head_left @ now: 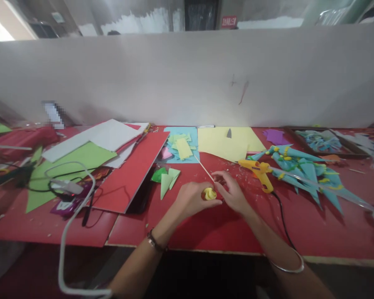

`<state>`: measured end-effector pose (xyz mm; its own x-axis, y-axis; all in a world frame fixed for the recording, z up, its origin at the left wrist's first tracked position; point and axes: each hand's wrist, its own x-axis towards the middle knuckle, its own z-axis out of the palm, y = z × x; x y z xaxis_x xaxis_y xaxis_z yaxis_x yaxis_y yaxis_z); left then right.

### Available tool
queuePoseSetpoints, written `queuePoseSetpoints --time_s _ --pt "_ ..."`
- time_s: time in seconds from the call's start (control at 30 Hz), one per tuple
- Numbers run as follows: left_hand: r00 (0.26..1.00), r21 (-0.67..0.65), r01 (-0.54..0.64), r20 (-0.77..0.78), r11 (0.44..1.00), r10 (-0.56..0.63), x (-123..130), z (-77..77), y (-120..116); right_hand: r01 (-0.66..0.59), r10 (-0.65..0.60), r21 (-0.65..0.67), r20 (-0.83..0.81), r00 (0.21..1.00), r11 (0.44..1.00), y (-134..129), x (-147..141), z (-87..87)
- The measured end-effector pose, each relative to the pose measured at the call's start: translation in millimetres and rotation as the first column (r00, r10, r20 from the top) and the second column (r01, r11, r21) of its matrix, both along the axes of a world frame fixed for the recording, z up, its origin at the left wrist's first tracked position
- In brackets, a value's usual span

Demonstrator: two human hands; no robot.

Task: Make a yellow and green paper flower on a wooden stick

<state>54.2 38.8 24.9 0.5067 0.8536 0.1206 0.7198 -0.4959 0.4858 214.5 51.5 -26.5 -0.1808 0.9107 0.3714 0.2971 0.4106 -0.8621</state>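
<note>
Before me spreads a red table (193, 234), with a red board (137, 170) on my left, a pile of blue paper cones (308, 170) on my right and a yellow glue gun (258, 167) beside them. My left hand (190, 197) and right hand (232, 191) are close together over the table: right fingers pinched on a thin stick (205, 169), left fingers curled snugly around a yellow paper swirl (210, 193)

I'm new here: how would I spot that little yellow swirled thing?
Start at the long red table, near its front edge. Above it, between the person's left hand and right hand, is a small, round yellow swirled piece, within the curl of the left. Spiral ridges set it apart from the flat pale-yellow sheet behind and the yellow glue gun beyond the right hand.
</note>
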Motion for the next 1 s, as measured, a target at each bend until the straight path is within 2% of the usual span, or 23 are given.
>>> queuePoseSetpoints --time_s 0.03,0.1,0.17,0.23,0.37,0.43,0.53,0.63,0.73,0.8,0.87,1.0 --pt "0.999 -0.053 -0.050 -0.002 0.997 0.050 0 -11.9 4 0.034 -0.034 -0.013 0.000 0.999 0.999 1 0 -1.2" --pt "0.997 -0.106 -0.078 -0.006 0.991 0.077 0 -30.8 10 0.084 -0.086 -0.030 -0.037 0.996 0.996 2 0 -3.8" --pt "0.994 -0.102 -0.104 -0.041 0.989 0.101 -2 -41.5 14 0.107 -0.110 -0.037 -0.090 0.990 0.994 4 1 -5.7" --pt "0.993 -0.039 -0.099 -0.070 0.994 0.096 -5 -45.5 17 0.118 -0.122 -0.038 -0.122 0.985 0.992 4 1 -6.1" --pt "0.993 0.053 -0.043 -0.105 0.998 0.048 -9 -44.7 19 0.136 -0.140 -0.036 -0.140 0.980 0.990 4 2 -3.6" --pt "0.989 0.072 -0.060 -0.132 0.996 0.069 -11 -42.1 18 0.139 -0.142 -0.033 -0.130 0.981 0.990 4 2 -2.5" --pt "0.974 0.114 -0.117 -0.180 0.987 0.137 -21 -35.9 12 0.147 -0.148 -0.023 -0.104 0.983 0.989 5 3 -2.1" --pt "0.954 0.160 -0.207 -0.186 0.965 0.235 -44 -30.2 4 0.154 -0.155 -0.011 -0.089 0.984 0.988 6 3 -2.0" --pt "0.855 0.244 -0.402 -0.245 0.883 0.457 -69 -29.7 -2 0.138 -0.139 -0.013 -0.074 0.988 0.990 5 3 -0.8" --pt "0.782 0.267 -0.487 -0.291 0.832 0.551 -79 -32.1 -3 0.129 -0.130 -0.015 -0.054 0.990 0.992 5 2 0.5" --pt "0.755 0.265 -0.511 -0.317 0.818 0.574 -82 -35.1 -2 0.128 -0.129 -0.012 -0.039 0.991 0.992 4 3 1.7" --pt "0.762 0.258 -0.485 -0.344 0.835 0.549 -73 -36.9 2 0.136 -0.136 0.006 -0.033 0.990 0.991 4 4 2.9"
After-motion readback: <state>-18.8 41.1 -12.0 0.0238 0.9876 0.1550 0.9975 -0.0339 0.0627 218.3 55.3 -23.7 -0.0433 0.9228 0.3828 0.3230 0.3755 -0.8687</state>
